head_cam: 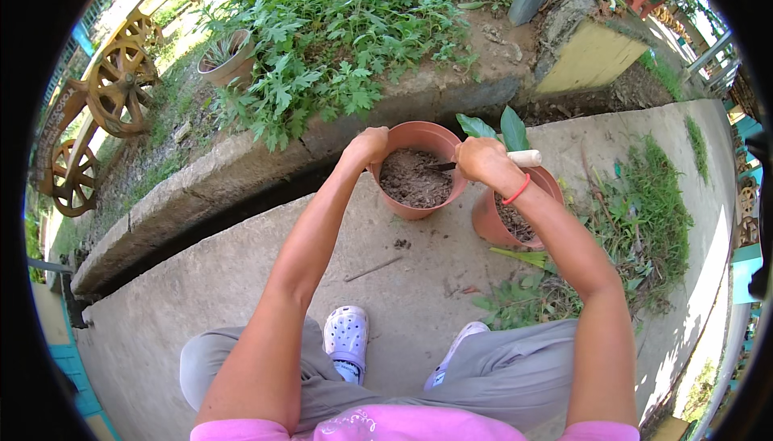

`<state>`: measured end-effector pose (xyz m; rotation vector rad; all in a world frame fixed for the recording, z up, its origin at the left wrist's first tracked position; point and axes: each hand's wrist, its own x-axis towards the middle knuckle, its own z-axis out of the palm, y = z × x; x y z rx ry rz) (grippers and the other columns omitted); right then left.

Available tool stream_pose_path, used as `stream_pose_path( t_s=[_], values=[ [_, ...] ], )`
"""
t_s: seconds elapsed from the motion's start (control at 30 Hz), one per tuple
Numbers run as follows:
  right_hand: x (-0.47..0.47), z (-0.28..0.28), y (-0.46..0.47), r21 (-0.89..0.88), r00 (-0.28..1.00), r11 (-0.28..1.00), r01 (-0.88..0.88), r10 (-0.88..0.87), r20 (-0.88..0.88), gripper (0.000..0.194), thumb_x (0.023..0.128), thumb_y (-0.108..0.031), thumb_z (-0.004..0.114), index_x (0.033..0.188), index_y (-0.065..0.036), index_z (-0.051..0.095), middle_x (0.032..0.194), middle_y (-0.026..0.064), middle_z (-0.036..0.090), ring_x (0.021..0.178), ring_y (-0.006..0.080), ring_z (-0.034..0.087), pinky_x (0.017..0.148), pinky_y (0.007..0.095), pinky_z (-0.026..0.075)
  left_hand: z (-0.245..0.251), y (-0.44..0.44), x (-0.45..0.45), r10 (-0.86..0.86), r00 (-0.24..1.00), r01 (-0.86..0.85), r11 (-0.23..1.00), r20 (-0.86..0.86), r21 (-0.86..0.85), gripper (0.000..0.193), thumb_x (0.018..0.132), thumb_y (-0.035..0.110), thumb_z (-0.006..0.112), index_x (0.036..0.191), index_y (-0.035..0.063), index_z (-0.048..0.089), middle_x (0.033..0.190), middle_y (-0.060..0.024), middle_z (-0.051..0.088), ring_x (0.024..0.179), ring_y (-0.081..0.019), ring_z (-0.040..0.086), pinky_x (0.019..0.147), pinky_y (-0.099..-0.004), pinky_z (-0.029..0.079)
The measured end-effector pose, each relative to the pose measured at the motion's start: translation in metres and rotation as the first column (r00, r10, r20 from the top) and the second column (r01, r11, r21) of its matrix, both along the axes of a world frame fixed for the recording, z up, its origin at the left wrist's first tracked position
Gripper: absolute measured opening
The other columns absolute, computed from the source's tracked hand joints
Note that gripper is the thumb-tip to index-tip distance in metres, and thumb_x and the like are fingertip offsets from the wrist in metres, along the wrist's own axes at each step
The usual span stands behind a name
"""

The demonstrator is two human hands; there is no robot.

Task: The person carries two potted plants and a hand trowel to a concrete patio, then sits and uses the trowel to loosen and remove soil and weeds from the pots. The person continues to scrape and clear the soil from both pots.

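A terracotta-coloured plastic pot (416,205) partly filled with loose soil (413,180) stands on the concrete before me. My left hand (369,144) grips its rim at the far left. My right hand (481,160) is closed around a tool with a pale handle (525,158); its dark metal blade (442,167) reaches into the soil, and its full shape is hidden. Under my right forearm, which wears a red band, stands a second pot of the same colour (492,222). It holds soil and a plant with broad green leaves (514,130).
Behind the pots runs a narrow gutter (241,196) beside a concrete curb (199,184) and a leafy bed (338,36). Pulled grass and weeds (643,229) lie at the right. A twig (372,269) lies near my clog (346,333). A potted plant (227,63) stands upper left.
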<state>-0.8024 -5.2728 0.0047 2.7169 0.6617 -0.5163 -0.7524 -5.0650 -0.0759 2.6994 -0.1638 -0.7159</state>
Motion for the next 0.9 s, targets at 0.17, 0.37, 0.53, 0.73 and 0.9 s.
stream_pose_path(
  t_s=[0.17, 0.37, 0.53, 0.73, 0.9],
  values=[
    [-0.013, 0.056, -0.003, 0.014, 0.985, 0.996, -0.084, 0.085, -0.151, 0.021, 0.076, -0.025, 0.060, 0.090, -0.012, 0.068, 0.084, 0.0092, 0.067, 0.078, 0.0235, 0.065, 0.067, 0.0345, 0.052, 0.011, 0.002, -0.013, 0.169, 0.983, -0.179, 0.969, -0.074, -0.172, 0.024, 0.073, -0.005, 0.053, 0.096, -0.0097, 0.053, 0.088, -0.0250, 0.062, 0.069, -0.0313, 0.066, 0.055, -0.0381, 0.055],
    [-0.037, -0.021, 0.025, 0.098, 0.985, 0.981, -0.166, 0.169, -0.023, 0.018, 0.077, -0.023, 0.056, 0.080, -0.011, 0.069, 0.078, 0.0103, 0.066, 0.075, 0.0263, 0.065, 0.064, 0.0364, 0.052, 0.013, 0.004, -0.012, 0.021, 0.994, -0.037, 0.986, -0.103, -0.161, 0.018, 0.071, -0.008, 0.054, 0.088, -0.0139, 0.054, 0.079, -0.0243, 0.063, 0.066, -0.0324, 0.066, 0.052, -0.0378, 0.055],
    [-0.026, -0.016, 0.014, 0.192, 0.995, 0.979, -0.073, 0.084, -0.051, 0.018, 0.076, -0.023, 0.058, 0.083, -0.010, 0.069, 0.082, 0.0114, 0.067, 0.077, 0.0267, 0.065, 0.066, 0.0369, 0.051, 0.003, 0.005, -0.005, 0.030, 0.982, -0.071, 0.974, -0.188, -0.216, 0.016, 0.071, -0.010, 0.054, 0.086, -0.0151, 0.055, 0.079, -0.0232, 0.063, 0.068, -0.0328, 0.065, 0.052, -0.0367, 0.056],
    [-0.011, 0.060, 0.008, 0.042, 0.994, 0.999, -0.024, 0.028, -0.103, 0.018, 0.075, -0.018, 0.058, 0.088, -0.011, 0.069, 0.085, 0.0091, 0.067, 0.080, 0.0250, 0.065, 0.065, 0.0352, 0.052, 0.001, 0.004, -0.004, 0.045, 0.971, -0.108, 0.957, -0.234, -0.268, 0.017, 0.071, -0.014, 0.053, 0.087, -0.0148, 0.055, 0.082, -0.0232, 0.063, 0.070, -0.0336, 0.065, 0.052, -0.0372, 0.057],
    [-0.028, -0.006, 0.025, -0.022, 0.974, 0.975, -0.222, 0.223, 0.039, 0.018, 0.078, -0.020, 0.053, 0.079, -0.012, 0.069, 0.077, 0.0086, 0.066, 0.074, 0.0236, 0.066, 0.062, 0.0360, 0.051, -0.014, 0.010, 0.003, -0.015, 0.977, -0.045, 0.960, -0.212, -0.275, 0.021, 0.068, -0.015, 0.058, 0.088, -0.0156, 0.054, 0.087, -0.0245, 0.062, 0.069, -0.0334, 0.065, 0.052, -0.0377, 0.057]
  ],
)
